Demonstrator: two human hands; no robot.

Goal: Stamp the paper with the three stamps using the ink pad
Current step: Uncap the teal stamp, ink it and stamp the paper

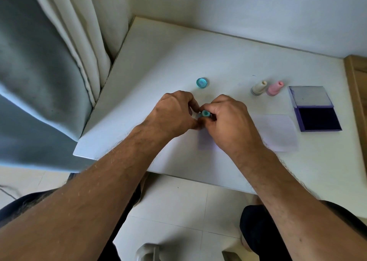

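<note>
Teal plastic stamp (206, 113) sits pinched between both my hands above the white table (158, 66): my left hand (174, 111) and right hand (228, 119) each close fingers on it. Its round teal cap (202, 83) lies beyond. Cream stamp (258, 88), pink stamp (274, 88), open purple ink pad (315, 117) and white paper (278, 133) rest to the right.

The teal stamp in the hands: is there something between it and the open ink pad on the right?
Nothing upright blocks it. Between the teal stamp, held by the left hand and right hand, and the ink pad lies only the flat paper. The cream stamp and pink stamp stand farther back, off that line.
</note>
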